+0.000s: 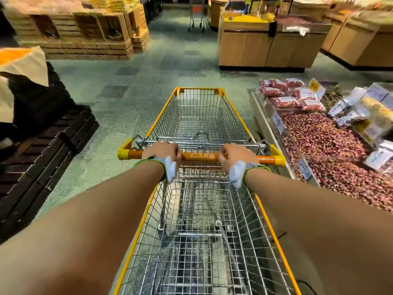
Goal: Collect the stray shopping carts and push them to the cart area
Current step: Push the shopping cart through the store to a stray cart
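At the left centre of the frame the left hand (161, 151) wraps its fingers over the orange plastic push bar (197, 156), and to its right the right hand (235, 154) curls round the same bar. That bar belongs to the front yellow-rimmed wire shopping cart (200, 116) at frame centre, nested into a 2nd wire cart (204, 241) at bottom centre. The 2 empty steel carts look stiff but probably heavy and slow to turn, so an even grip spread along the bar should suit, minding the bulk dried-goods bin (323, 141) close on the right.

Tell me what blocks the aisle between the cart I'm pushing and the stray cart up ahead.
Nothing visible does. Both hands, left hand and right hand, grip the front cart by its handle; bare floor runs straight to the stray cart. The dried-goods bins sit close on the right.
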### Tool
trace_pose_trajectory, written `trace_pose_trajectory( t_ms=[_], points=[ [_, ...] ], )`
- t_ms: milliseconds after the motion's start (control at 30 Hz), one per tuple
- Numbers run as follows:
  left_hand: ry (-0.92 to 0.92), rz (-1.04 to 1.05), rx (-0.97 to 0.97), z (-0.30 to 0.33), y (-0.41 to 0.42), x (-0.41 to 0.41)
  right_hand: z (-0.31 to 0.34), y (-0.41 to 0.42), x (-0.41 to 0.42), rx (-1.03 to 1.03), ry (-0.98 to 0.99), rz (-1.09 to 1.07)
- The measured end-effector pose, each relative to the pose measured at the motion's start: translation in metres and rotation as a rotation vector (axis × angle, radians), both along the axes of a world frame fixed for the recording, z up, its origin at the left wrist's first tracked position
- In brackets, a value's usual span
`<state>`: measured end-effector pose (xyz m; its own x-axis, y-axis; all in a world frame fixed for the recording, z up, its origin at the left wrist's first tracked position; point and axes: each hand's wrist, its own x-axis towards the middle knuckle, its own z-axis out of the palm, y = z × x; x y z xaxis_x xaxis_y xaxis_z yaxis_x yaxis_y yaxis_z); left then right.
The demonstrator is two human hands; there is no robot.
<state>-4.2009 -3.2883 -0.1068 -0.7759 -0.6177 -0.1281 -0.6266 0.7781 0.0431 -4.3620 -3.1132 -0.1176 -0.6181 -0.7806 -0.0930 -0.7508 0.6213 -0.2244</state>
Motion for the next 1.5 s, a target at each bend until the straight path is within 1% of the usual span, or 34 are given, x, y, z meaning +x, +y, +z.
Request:
trace_pose_trajectory(
  t_ms=[200, 433, 600, 767, 833, 967, 1033, 1167, 1300, 1400, 1500],
  points=[
    [-0.054, 0.024, 0.017, 0.007, 0.003, -0.004, 0.002, -0.002, 0.000, 0.024, -0.008, -0.032],
    [-0.105, 0.035, 0.050, 0.017, 0.016, -0.003, 0.005, 0.003, 0.001, 0.077, 0.035, -0.040],
    [-0.157, 0.031, 0.111, 0.024, 0.018, -0.003, 0.010, 0.007, 0.003, 0.125, -0.014, -0.035],
    [-0.204, 0.019, 0.107, 0.023, 0.017, -0.001, 0.019, 0.009, 0.012, 0.151, -0.070, -0.061],
    [-0.185, 0.009, 0.095, 0.020, 0.020, 0.001, 0.020, 0.016, 0.014, 0.147, -0.084, -0.055],
    [-0.235, -0.019, 0.100, 0.009, 0.027, 0.009, 0.017, 0.035, 0.022, 0.150, -0.062, -0.022],
    [-0.229, -0.022, 0.130, 0.012, 0.035, 0.018, 0.017, 0.045, 0.028, 0.163, -0.063, -0.008],
    [-0.204, -0.036, 0.180, 0.015, 0.048, 0.025, 0.009, 0.061, 0.036, 0.101, -0.173, -0.011],
    [-0.211, -0.021, 0.212, 0.009, 0.066, 0.042, 0.001, 0.089, 0.055, 0.073, -0.185, -0.010],
    [-0.234, -0.014, 0.213, 0.007, 0.079, 0.054, 0.000, 0.105, 0.069, 0.094, -0.200, -0.011],
    [-0.255, 0.005, 0.216, 0.011, 0.095, 0.067, -0.002, 0.119, 0.086, 0.142, -0.165, 0.001]
  ],
)
